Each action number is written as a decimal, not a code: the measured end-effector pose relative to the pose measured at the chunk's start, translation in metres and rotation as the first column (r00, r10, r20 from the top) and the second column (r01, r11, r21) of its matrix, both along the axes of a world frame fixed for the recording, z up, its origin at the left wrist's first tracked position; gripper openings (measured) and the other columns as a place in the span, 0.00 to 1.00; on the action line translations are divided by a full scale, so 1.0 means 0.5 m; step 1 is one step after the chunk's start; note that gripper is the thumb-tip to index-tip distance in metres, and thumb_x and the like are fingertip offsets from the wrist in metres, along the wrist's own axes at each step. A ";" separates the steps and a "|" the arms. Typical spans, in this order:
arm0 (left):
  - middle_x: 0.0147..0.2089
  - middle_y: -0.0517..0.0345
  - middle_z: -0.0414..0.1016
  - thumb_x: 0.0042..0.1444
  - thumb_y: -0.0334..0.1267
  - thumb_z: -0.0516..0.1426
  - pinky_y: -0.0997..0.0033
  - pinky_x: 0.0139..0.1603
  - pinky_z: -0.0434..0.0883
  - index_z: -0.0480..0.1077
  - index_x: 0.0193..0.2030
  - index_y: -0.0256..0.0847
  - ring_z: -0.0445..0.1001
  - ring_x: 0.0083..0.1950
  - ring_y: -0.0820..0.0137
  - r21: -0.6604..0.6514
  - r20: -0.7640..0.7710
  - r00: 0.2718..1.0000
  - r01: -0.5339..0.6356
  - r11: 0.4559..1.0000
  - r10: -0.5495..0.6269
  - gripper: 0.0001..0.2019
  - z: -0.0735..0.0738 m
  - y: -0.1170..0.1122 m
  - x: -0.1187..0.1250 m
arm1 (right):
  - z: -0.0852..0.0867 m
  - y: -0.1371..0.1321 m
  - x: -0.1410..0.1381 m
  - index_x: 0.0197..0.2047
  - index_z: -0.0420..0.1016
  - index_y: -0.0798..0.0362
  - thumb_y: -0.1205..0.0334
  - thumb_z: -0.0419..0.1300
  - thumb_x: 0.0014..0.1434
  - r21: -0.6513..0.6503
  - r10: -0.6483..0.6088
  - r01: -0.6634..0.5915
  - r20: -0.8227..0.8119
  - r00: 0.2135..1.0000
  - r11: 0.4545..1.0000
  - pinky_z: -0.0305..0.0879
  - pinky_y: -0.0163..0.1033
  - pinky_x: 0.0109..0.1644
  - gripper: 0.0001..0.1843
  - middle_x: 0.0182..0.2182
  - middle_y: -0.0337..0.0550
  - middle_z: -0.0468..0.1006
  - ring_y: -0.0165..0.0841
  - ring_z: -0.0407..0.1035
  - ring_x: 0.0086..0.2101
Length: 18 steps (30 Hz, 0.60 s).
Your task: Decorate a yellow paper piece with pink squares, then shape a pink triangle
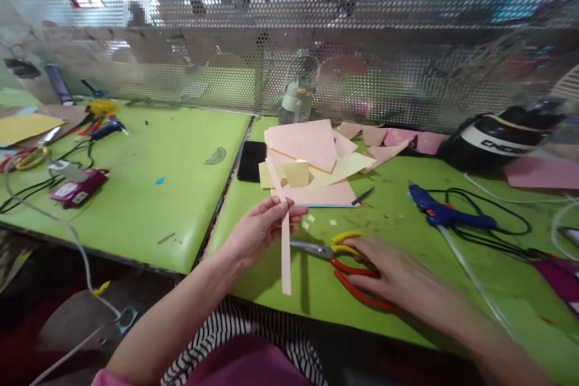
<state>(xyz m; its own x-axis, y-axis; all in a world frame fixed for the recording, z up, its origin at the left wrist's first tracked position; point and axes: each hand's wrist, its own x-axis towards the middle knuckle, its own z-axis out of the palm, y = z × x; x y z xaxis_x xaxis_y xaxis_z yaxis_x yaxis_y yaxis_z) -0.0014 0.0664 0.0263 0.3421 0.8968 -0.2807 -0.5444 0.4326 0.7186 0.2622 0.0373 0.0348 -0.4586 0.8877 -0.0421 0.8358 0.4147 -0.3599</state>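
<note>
My left hand (pixel 265 224) pinches a long, narrow pale pink paper strip (pixel 286 259) between thumb and fingers. The strip runs from the paper pile down toward the table's front edge. Over to the right, my right hand (pixel 384 268) is on the red and yellow handles of a pair of scissors (pixel 322 251), with fingers at the loops. The scissor blades point left, their tips partly behind the strip. Just beyond my left hand lie pink paper sheets (pixel 303 139) and a folded pale yellow piece (pixel 296 174). Small paper scraps (pixel 311 218) are scattered close to my fingers.
Behind the papers stand a dark phone (pixel 251 161), lying flat, and a pale green bottle (pixel 297 99). A blue glue gun (pixel 447 211) with a cord lies right. A black bottle (pixel 497 136) rests by the perforated metal screen (pixel 181 42). A gap divides the green tabletops.
</note>
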 end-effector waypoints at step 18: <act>0.30 0.61 0.76 0.43 0.50 0.70 0.76 0.35 0.69 0.68 0.37 0.38 0.73 0.29 0.77 0.047 0.044 0.999 -0.015 0.999 0.013 0.23 -0.028 -0.058 0.022 | 0.017 0.003 -0.192 0.41 0.77 0.46 0.61 0.58 0.65 0.444 0.209 -0.009 -0.404 0.890 0.896 0.70 0.39 0.44 0.06 0.41 0.43 0.75 0.35 0.72 0.43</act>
<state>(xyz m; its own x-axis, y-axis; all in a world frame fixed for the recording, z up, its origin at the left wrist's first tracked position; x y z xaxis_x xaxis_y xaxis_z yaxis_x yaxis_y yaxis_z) 0.0096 0.0376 0.0123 0.3406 0.9135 -0.2226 -0.5813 0.3907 0.7138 0.1662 0.0389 0.0435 -0.4355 0.7160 0.5456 0.5766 0.6873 -0.4417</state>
